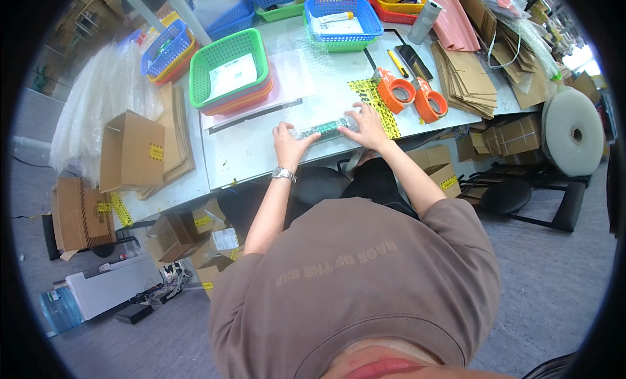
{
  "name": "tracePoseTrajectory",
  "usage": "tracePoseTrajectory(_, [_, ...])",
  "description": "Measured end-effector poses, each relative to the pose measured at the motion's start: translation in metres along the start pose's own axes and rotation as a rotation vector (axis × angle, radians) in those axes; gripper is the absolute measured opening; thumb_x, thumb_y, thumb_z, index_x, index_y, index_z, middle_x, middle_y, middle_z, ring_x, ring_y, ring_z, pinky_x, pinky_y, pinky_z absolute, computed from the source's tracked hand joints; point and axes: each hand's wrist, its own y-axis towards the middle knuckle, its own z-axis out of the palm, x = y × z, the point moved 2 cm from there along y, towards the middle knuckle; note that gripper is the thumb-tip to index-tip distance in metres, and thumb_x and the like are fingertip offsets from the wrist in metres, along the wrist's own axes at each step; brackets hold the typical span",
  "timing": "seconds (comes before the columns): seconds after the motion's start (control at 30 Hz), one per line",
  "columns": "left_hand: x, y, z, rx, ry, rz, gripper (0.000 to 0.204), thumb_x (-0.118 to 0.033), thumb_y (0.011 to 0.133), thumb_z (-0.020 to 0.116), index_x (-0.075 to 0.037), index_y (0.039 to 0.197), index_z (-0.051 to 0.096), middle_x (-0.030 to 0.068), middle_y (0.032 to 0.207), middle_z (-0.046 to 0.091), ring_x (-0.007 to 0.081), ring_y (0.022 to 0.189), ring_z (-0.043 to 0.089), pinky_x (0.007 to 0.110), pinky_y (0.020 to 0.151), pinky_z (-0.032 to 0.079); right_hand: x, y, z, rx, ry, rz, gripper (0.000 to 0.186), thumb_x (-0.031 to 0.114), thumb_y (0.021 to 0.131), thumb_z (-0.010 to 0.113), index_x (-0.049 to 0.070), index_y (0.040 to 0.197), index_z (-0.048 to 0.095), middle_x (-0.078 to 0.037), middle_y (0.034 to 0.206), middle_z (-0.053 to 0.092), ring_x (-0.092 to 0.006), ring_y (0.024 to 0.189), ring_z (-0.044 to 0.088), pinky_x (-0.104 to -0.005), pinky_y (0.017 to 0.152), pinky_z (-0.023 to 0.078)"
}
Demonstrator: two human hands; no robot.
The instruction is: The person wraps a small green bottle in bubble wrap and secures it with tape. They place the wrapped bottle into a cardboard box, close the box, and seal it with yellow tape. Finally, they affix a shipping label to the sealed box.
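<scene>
A long, slim package [326,129] in clear bubble wrap, with something green showing through, lies near the front edge of the white table [251,151]. Its left end is gripped by my left hand [292,146], thumb along the near side and fingers on the far side. At the other end, my right hand [367,129] holds it the same way. What the wrap contains is too blurred to name. Just beyond my right hand, black-and-yellow tape [389,123] is stuck to the tabletop.
Two orange tape dispensers [396,94], a yellow cutter [397,63] and a phone [415,61] lie to the right. Stacked green baskets [197,79] stand left, beside an open carton [132,154]. Flat cardboard [464,79] lies at the right; a foam roll [574,132] stands beyond.
</scene>
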Motion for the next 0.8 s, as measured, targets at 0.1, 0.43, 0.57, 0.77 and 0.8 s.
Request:
tracePoseTrajectory(0.1, [-0.001,0.000,0.003,-0.116,-0.004,0.050,0.077,-0.048,0.055,0.089,0.001,0.102,0.051,0.0186,0.091,0.058,0.0338,0.085,0.059,0.042,0.074,0.050,0.018,0.015,-0.001,-0.126,0.055,-0.259,0.059,0.033,0.071,0.076,0.011,0.122,0.058,-0.016,0.128,0.051,-0.0328,0.116,0.049,-0.0415,0.100,0.038])
tracePoseTrajectory(0.43, [-0.026,0.010,-0.025,0.187,0.387,0.123,0.053,-0.049,0.075,0.076,-0.002,0.090,0.059,0.0139,0.088,0.064,0.0298,0.088,0.063,0.040,0.074,0.050,0.015,0.010,0.009,0.503,0.138,-0.354,0.066,0.027,0.061,0.083,0.010,0.121,0.060,-0.013,0.105,0.060,-0.0343,0.097,0.061,-0.0423,0.084,0.051])
tracePoseTrajectory(0.57, [-0.022,0.041,0.009,0.294,0.092,0.654,0.013,-0.015,0.085,0.062,-0.005,0.092,0.061,0.0131,0.095,0.064,0.0316,0.099,0.060,0.040,0.087,0.048,0.015,-0.002,-0.004,0.486,0.266,-0.348,0.056,0.027,0.063,0.082,0.006,0.110,0.062,-0.015,0.097,0.067,-0.0340,0.093,0.064,-0.0428,0.082,0.051])
tracePoseTrajectory(0.77, [0.051,0.125,0.063,0.274,0.143,0.381,0.029,-0.005,0.079,0.054,-0.001,0.108,0.057,0.0190,0.112,0.060,0.0355,0.108,0.057,0.044,0.094,0.045,0.008,-0.004,0.000,0.527,0.308,-0.375,0.048,0.028,0.066,0.081,0.007,0.105,0.064,-0.016,0.092,0.068,-0.0346,0.090,0.065,-0.0420,0.079,0.051])
tracePoseTrajectory(0.8, [0.056,0.133,0.060,0.209,0.129,0.289,0.033,-0.008,0.080,0.055,-0.001,0.112,0.056,0.0197,0.113,0.059,0.0365,0.108,0.056,0.044,0.094,0.045,0.008,-0.006,-0.001,0.548,0.314,-0.363,0.048,0.029,0.066,0.081,0.007,0.105,0.064,-0.016,0.093,0.069,-0.0342,0.090,0.065,-0.0418,0.079,0.051])
